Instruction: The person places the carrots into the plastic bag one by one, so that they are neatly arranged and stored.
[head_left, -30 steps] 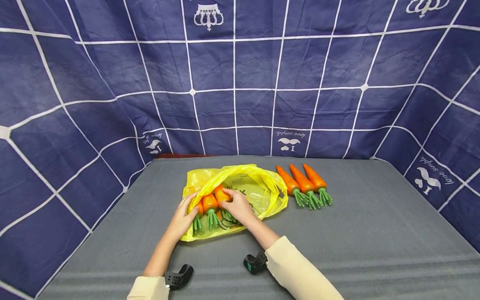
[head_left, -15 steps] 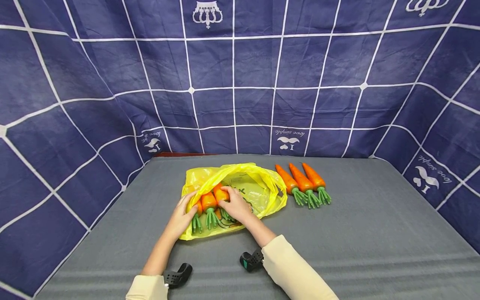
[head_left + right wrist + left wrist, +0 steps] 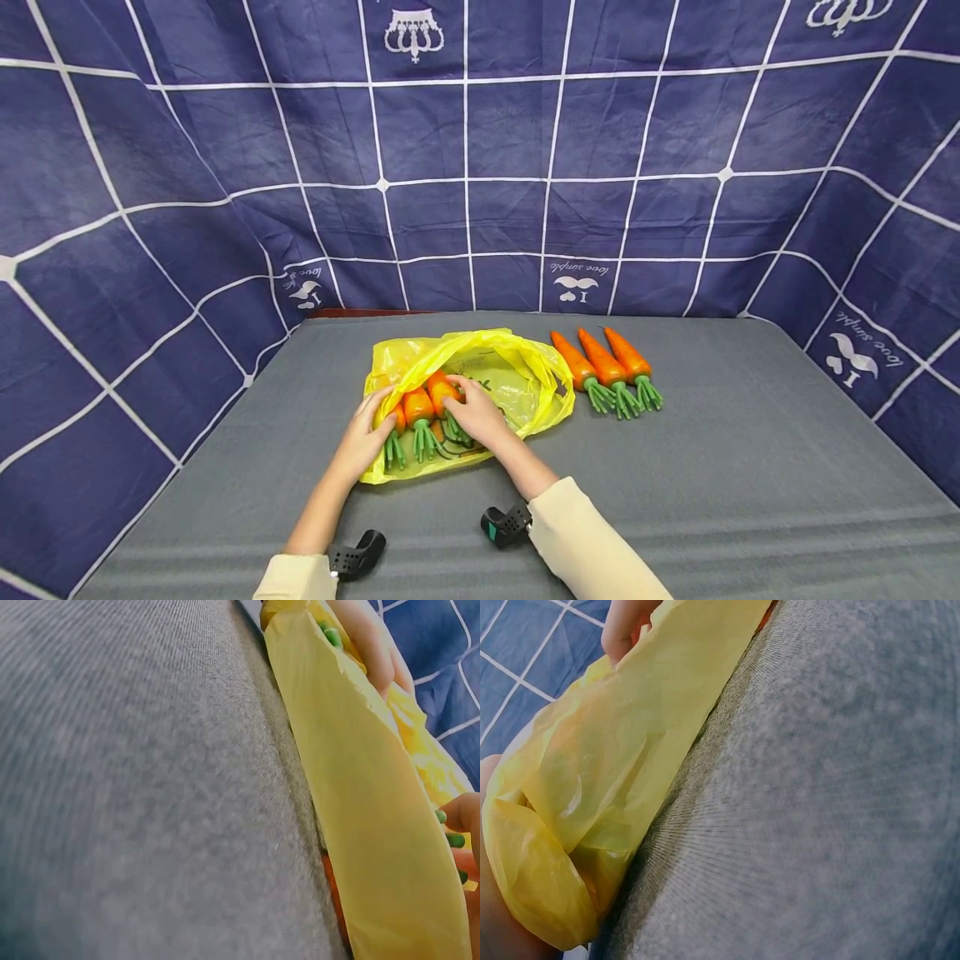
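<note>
A yellow plastic bag (image 3: 465, 342) lies on its side on the table, its mouth open toward me. Inside are several orange carrots with green stem ends. One carrot (image 3: 417, 405) sits in the middle; another carrot (image 3: 396, 419) is partly hidden under my left hand (image 3: 358, 443), which grips the bag's left edge with the thumb over it. My right hand (image 3: 480, 417) reaches into the mouth and holds the rightmost carrot (image 3: 437, 388) between thumb and fingers. In the right wrist view, green stem tips (image 3: 454, 840) show beside the right fingers; the bag's side hides the rest.
Three more carrots (image 3: 603, 362) lie side by side on the grey table (image 3: 720, 450), just right of the bag, stems toward me. A blue cloth with white lines (image 3: 510, 217) hangs behind and along both sides.
</note>
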The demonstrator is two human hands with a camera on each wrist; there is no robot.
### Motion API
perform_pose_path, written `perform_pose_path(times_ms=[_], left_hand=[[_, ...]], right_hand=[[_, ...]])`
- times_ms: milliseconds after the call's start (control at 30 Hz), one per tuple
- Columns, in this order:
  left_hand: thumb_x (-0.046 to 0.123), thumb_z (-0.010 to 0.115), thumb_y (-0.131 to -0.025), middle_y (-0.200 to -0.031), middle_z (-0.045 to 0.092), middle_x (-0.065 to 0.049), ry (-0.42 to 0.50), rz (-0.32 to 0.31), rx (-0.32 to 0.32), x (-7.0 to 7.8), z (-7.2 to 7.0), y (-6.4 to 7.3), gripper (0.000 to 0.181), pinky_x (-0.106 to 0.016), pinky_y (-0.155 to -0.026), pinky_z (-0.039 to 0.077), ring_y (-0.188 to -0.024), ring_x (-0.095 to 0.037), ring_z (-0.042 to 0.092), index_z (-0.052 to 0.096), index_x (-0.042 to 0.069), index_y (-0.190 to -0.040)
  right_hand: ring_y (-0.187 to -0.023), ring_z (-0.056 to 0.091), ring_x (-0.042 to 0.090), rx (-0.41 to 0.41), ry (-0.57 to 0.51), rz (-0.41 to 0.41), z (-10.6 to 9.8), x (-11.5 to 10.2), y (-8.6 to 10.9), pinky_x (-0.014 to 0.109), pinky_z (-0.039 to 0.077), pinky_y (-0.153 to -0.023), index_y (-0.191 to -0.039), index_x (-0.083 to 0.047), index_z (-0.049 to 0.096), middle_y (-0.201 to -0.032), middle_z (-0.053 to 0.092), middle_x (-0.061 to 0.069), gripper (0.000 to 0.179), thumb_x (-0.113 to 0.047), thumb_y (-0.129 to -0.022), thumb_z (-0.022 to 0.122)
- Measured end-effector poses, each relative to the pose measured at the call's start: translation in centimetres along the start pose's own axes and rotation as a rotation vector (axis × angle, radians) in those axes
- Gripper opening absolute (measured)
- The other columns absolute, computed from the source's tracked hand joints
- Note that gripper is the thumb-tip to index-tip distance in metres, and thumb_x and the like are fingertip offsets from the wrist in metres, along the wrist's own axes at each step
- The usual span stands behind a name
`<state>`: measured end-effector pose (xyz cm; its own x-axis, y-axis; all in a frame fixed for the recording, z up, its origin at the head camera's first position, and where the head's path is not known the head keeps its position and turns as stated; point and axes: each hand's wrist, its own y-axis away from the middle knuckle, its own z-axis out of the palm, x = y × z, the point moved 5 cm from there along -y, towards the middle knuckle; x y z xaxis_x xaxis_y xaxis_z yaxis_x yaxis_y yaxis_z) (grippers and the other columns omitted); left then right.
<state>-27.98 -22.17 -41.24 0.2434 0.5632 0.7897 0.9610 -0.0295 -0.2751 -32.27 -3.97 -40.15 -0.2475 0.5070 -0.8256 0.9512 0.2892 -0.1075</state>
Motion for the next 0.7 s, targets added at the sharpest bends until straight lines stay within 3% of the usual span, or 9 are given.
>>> perform_pose_path(times_ms=[200,700], left_hand=[[0.015,0.050,-0.092,-0.142,0.032,-0.020,-0.002,0.009,0.007,0.0,0.0,0.1,0.045,-0.059,-0.104,0.023,-0.132,-0.038,0.027,0.040,0.009,-0.135],[0.016,0.049,-0.092,-0.143,0.032,-0.017,-0.007,0.003,-0.005,-0.1,0.1,0.0,0.045,-0.059,-0.104,0.023,-0.133,-0.037,0.027,0.039,0.012,-0.136]], right_hand=[[-0.115,0.051,0.030,0.005,-0.077,-0.011,-0.6,0.2,0.3,0.045,0.043,-0.091,-0.130,-0.010,0.049,-0.131,0.050,0.014,0.042,-0.025,-0.091,0.050],[-0.107,0.057,0.027,0.068,-0.053,-0.054,-3.3,0.5,0.9,0.041,0.047,-0.086,-0.122,-0.011,0.057,-0.117,0.062,0.010,0.035,-0.023,-0.091,0.049]])
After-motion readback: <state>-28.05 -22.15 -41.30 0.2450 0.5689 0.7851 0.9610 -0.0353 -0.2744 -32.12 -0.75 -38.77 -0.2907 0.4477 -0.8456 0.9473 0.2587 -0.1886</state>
